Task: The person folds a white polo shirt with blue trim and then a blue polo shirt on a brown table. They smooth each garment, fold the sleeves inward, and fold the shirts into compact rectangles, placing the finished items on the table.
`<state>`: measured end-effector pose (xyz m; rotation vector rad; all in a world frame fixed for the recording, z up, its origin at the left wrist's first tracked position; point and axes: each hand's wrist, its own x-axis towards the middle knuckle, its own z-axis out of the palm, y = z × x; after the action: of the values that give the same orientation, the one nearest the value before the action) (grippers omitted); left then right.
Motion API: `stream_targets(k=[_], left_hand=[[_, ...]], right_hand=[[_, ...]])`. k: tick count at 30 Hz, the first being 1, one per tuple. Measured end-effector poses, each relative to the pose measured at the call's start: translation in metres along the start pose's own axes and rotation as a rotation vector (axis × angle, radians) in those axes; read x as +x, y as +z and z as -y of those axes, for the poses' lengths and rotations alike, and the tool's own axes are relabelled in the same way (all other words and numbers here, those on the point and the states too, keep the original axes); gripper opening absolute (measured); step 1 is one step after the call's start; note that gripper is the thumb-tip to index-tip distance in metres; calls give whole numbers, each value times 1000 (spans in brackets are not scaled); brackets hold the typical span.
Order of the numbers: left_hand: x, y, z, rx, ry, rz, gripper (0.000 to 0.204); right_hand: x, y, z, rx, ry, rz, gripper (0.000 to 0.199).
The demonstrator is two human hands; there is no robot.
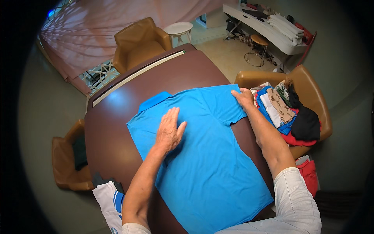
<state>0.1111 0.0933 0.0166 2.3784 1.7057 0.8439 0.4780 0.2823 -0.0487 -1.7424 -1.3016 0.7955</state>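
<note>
Blue shirt [210, 156] spread on brown surface [117, 144], collar at far left side. Laying-out looks mostly done: 1 sleeve extended, body fairly flat; shallow wrinkles left, no folds made. Left hand [168, 132]: fingers straight, released, over upper back; firm contact cannot be told. Right hand [244, 98]: fingers appear to pinch sleeve end at surface's right edge, near clothes-laden chair [324, 113]. Open room left and beyond collar; tight at right.
</note>
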Motion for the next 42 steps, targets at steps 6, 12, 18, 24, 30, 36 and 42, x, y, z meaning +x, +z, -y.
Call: stream_targets(k=[6,12,18,24,30,36,42], left_hand=[[42,39,-19,-609,-268,-3,66],[90,59,-30,-1558,-633,-109,92],[96,66,-3,-1926,-729,-135,113],[98,65,17,-2133,-731,-76,112],[86,57,71,-2111,-748,166,109],[71,34,101,-1794,-841,244,89],[44,-16,59,-821,-860,319,112]], right_hand=[[-2,5,-2,-82,-232,-221,34],[-28,-4,40,-8,-349,-290,26],[-56,-9,112,159,-564,-231,18],[-155,38,184,200,-905,25,23],[-234,-2,134,36,-891,343,46],[-284,-108,23,-281,-411,337,53],[-357,-199,-7,-485,-147,397,53]])
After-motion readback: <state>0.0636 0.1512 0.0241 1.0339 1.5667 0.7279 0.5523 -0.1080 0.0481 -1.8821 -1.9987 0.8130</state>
